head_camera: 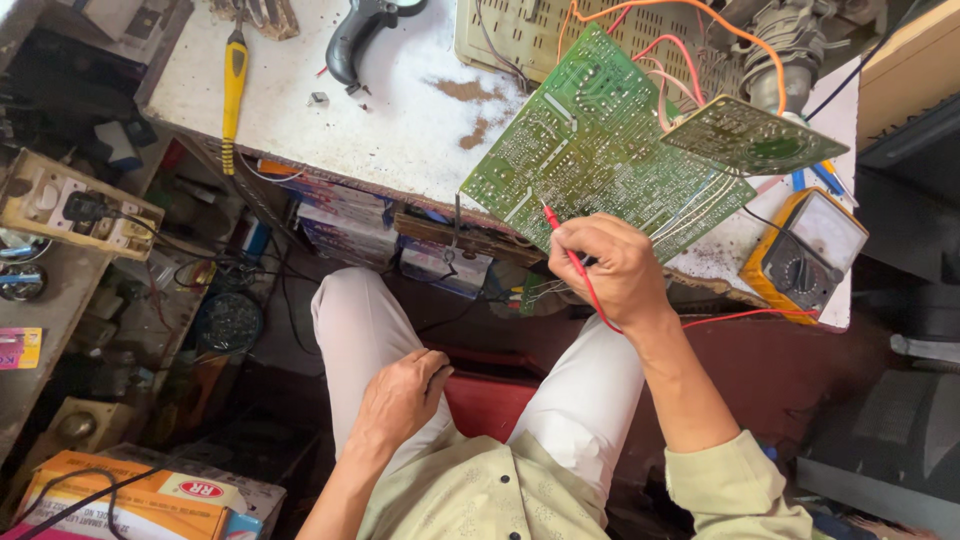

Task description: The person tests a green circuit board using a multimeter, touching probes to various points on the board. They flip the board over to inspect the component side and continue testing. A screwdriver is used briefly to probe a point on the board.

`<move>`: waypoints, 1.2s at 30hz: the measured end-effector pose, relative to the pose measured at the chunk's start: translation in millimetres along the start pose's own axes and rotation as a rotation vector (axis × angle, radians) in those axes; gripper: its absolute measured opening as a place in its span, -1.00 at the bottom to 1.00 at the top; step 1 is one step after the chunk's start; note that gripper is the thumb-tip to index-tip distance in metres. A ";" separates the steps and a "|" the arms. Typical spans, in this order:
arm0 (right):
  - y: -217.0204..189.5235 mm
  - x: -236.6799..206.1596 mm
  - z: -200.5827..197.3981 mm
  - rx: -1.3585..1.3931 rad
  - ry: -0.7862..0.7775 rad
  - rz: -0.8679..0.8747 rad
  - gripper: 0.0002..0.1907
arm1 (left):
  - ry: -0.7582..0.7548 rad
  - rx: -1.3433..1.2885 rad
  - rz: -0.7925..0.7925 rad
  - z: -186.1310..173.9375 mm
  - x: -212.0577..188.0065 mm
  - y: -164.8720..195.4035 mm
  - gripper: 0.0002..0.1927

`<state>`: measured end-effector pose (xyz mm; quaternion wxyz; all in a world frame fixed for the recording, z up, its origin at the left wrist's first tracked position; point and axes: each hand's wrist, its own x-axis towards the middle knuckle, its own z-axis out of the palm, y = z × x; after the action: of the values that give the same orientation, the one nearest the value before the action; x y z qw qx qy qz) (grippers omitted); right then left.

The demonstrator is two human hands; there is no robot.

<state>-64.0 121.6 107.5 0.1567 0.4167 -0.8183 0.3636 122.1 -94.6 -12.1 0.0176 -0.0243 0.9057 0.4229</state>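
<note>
A large green circuit board lies solder side up over the front edge of the white workbench. A smaller green board tilts above its right end, joined by orange and red wires. My right hand grips a red test probe, and its tip touches the near edge of the large board. The probe's red lead runs right toward a yellow multimeter on the bench's right corner. My left hand rests on my left thigh, fingers loosely curled, holding nothing.
A yellow-handled screwdriver and a black pistol-grip tool lie on the bench at the back left. A switch-and-socket board sits on a cluttered shelf at left. Orange cardboard boxes stand at the bottom left, and a red stool shows between my legs.
</note>
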 end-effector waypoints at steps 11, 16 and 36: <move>-4.4 -2.9 0.3 -0.018 0.028 0.022 -0.81 | 0.002 0.012 -0.006 0.3 -5.0 2.5 -0.87; -3.3 -7.6 0.8 -0.061 0.132 0.005 -0.80 | 0.002 0.008 -0.019 -1.6 -8.4 1.0 -0.87; -1.1 -6.0 3.4 -0.014 0.089 0.027 -0.81 | -0.005 0.013 -0.008 0.7 -4.9 -5.8 -0.87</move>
<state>-59.3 122.1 102.3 0.1909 0.3878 -0.8186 0.3782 127.4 -97.6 -16.7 0.0218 -0.0270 0.9083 0.4168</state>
